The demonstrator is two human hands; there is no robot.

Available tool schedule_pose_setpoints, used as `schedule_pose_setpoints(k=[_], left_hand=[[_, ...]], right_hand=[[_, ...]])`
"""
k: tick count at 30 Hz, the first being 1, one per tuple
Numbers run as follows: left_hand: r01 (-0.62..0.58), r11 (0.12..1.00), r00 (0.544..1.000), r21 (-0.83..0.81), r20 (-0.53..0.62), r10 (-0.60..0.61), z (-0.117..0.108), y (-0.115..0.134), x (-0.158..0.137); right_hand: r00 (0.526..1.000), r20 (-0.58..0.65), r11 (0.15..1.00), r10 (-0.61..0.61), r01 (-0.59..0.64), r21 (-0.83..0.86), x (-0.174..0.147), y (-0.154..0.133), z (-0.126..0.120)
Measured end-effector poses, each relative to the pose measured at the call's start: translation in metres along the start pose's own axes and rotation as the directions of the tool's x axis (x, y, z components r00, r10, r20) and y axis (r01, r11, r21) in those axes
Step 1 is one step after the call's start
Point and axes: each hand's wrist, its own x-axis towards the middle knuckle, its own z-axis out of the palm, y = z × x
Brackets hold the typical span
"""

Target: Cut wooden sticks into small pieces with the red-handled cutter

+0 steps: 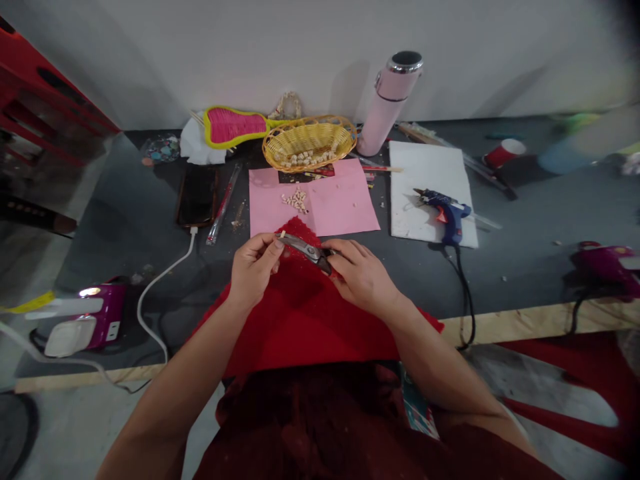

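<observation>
My right hand [364,275] grips a pair of small metal shears [303,248] by the handles, blades pointing left. At the blade tips, a tiny cream-coloured piece [283,235] is pinched between the thumb and fingers of my left hand [254,267]. Both hands are above a red cloth [310,327] spread over the table's front edge. Just beyond them lies a pink sheet of paper [345,210] with a heap of similar cream pieces [296,199]. Behind it, a yellow woven basket [310,131] holds more pale bits.
A pink thermos [387,107] stands by the wall. On the right, a blue glue gun [453,217] rests on a white board [415,173], its cord hanging down. A phone [197,197] with a white cable and a purple power strip [111,317] are on the left.
</observation>
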Motion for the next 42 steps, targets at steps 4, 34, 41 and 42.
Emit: schedule_pose_setpoints(k=[4,34,41,42], left_hand=[[0.004,1.000,1.000,-0.011,-0.003,-0.004,-0.001,0.000,0.000],[-0.278,0.799,0.961,0.534,0.156,0.230,-0.005,0.016,-0.010],[-0.306,0.780,0.951,0.545,0.207,0.229,-0.006,0.014,-0.008],[-0.303,0.782,0.952,0.544,0.208,0.224,-0.005,0.015,-0.008]], right_hand=[[0.997,-0.059,0.994,0.045,-0.038,0.106,-0.001,0.000,0.002],[0.973,0.043,0.974,0.226,-0.226,0.006,0.000,-0.008,0.005],[0.982,0.044,0.983,0.181,-0.182,0.021,0.000,0.000,0.008],[0.982,0.048,0.983,0.182,-0.183,0.023,0.000,0.000,0.007]])
